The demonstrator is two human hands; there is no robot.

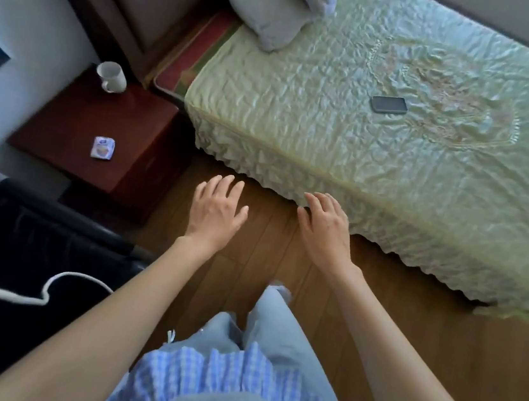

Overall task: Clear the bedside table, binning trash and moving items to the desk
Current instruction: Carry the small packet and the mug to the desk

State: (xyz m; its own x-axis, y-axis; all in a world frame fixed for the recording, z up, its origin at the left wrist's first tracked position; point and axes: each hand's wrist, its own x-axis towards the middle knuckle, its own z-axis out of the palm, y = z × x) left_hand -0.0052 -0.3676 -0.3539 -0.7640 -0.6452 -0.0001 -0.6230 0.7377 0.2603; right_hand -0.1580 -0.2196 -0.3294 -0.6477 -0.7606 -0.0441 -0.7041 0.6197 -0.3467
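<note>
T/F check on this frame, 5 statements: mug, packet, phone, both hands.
1. The white mug stands on the bedside table. True.
2. The small packet lies on the bed. False: it lies on the bedside table, nearer the front edge than the mug.
3. The phone lies on the green bedspread. True.
4. The left hand grips the mug. False: it is out over the wooden floor with straight fingers and holds nothing.
5. The right hand holds nothing. True: its fingers are spread, near the bedspread's frilled edge.
</note>
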